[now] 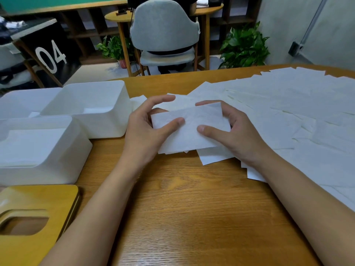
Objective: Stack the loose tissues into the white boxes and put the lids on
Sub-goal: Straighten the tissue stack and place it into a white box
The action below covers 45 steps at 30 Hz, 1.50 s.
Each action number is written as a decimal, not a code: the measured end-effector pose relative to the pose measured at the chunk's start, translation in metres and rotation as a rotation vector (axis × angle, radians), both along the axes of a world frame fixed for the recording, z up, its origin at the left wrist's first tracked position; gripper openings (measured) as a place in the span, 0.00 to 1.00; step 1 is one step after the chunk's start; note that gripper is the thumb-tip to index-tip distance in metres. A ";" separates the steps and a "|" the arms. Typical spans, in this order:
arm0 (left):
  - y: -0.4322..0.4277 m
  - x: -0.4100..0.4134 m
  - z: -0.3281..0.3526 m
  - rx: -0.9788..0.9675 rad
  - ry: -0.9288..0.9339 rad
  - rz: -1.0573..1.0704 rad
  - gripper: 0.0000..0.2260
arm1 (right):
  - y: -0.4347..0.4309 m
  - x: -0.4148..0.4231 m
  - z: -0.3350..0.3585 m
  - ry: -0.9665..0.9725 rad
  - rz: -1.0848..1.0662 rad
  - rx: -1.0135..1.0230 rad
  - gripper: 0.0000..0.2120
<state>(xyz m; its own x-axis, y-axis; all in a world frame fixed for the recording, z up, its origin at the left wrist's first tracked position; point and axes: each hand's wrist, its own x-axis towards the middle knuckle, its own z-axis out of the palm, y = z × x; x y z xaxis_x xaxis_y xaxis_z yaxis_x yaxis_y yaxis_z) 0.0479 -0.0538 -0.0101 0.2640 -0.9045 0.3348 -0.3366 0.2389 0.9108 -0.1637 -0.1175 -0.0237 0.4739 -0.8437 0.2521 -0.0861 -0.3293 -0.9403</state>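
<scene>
Both hands meet over the middle of the wooden table, holding a small stack of tissues between them; the left hand pinches its left end, thumb pressed on top and fingers curled round the far edge; the right hand grips the right end the same way, thumb on top, fingers wrapped behind; the stack tilts slightly, with its near edge over the table. Loose tissues lie overlapping across the right and far-right side of the table, some under the right wrist. On the left stand two open boxes: the near white box and, just beyond it, the far white box, each with tissues inside. A wooden lid with a rounded slot lies flat at the near left corner. Beyond the table stand a grey chair and potted plants.
</scene>
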 end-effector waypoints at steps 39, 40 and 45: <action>-0.008 0.006 -0.022 0.041 -0.395 -0.005 0.21 | -0.018 -0.014 -0.003 0.062 -0.203 -0.056 0.18; -0.009 0.009 -0.024 0.055 -0.478 -0.033 0.18 | -0.020 -0.014 -0.005 0.060 -0.226 -0.053 0.18; -0.012 0.013 -0.032 0.092 -0.637 -0.117 0.11 | -0.022 -0.014 -0.008 0.060 -0.278 -0.033 0.19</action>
